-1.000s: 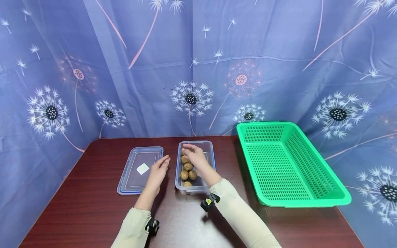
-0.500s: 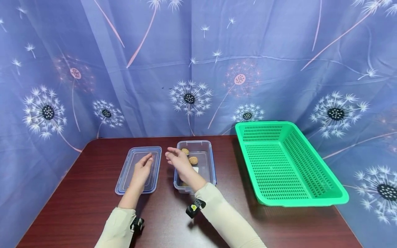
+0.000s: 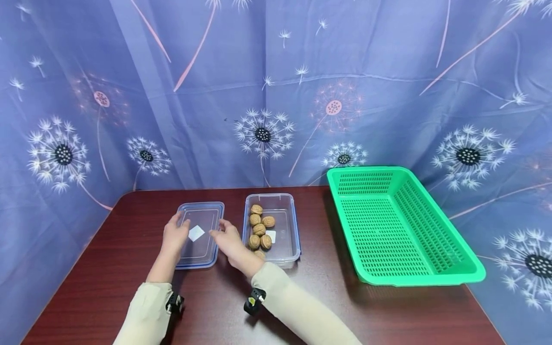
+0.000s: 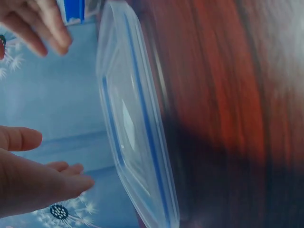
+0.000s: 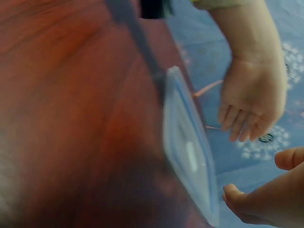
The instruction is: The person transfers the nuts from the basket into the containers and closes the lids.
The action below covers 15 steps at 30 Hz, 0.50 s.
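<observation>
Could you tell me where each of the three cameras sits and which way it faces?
Head: worn on the head, looking forward and down at the table, the lid, the box of walnuts, the green basket; both forearms show.
Left wrist: beside the left hand, facing the lid; right hand opposite.
Right wrist: beside the right hand, facing the same lid.
Both wrist views share lid and both hands.

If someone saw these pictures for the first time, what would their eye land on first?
Probably the bright green basket on the right of the dark table, against the dandelion-print curtain. Next, the left hand and right hand either side of the clear lid, beside the open container of walnuts.
</observation>
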Each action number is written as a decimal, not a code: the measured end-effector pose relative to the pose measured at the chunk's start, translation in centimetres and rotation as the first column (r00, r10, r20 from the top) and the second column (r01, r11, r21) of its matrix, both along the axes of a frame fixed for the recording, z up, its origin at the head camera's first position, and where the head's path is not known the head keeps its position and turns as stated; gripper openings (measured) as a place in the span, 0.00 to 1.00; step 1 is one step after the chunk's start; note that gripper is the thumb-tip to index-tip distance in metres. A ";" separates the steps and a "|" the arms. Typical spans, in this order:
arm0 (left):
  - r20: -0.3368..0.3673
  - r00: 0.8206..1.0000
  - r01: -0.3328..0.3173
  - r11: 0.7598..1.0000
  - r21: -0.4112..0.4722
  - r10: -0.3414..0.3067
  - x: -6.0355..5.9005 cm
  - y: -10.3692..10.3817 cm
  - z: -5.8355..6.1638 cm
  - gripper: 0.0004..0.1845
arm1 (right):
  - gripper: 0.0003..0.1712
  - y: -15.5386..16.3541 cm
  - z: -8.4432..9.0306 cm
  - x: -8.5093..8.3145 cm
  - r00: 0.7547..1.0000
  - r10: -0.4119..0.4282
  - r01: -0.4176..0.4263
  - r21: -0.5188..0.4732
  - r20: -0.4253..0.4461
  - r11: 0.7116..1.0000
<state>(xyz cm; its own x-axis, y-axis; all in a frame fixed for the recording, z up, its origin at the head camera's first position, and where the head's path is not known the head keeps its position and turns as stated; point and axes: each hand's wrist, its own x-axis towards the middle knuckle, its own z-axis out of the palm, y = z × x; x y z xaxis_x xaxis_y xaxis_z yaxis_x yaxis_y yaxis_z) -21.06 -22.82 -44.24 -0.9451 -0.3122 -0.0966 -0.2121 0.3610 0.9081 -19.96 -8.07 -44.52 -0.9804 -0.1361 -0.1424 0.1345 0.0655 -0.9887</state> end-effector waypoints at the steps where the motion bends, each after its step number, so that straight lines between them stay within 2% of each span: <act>1: 0.004 1.000 -0.014 1.000 -0.016 0.014 0.0 -0.3 -0.1 0.31 | 0.31 -0.2 -0.3 0.2 1.000 0.001 -0.001 0.011 0.002 1.000; 4: 0.023 0.999 -0.039 0.998 -0.053 0.040 -0.3 -1.2 -0.3 0.33 | 0.33 -0.6 -0.9 0.8 1.000 0.005 -0.005 0.012 0.014 1.000; 10: 0.083 0.994 -0.070 0.996 -0.063 0.075 -0.5 -2.6 -0.8 0.35 | 0.36 -0.8 -2.2 1.1 0.998 0.031 -0.031 -0.014 0.045 0.999; 15: 0.144 0.988 -0.049 0.997 -0.055 0.056 -0.4 -3.2 -1.5 0.36 | 0.37 -0.7 -2.7 1.1 0.997 0.041 -0.040 -0.019 0.060 0.999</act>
<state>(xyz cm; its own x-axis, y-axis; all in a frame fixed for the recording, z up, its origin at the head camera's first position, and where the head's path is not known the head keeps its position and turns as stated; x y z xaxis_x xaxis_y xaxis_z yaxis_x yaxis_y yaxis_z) -21.48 -26.01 -45.76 -0.9045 -0.3688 -0.2143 -0.3601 0.3911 0.8469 -18.87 -8.77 -47.18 -0.9636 -0.1789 -0.1987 0.1919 0.0546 -0.9799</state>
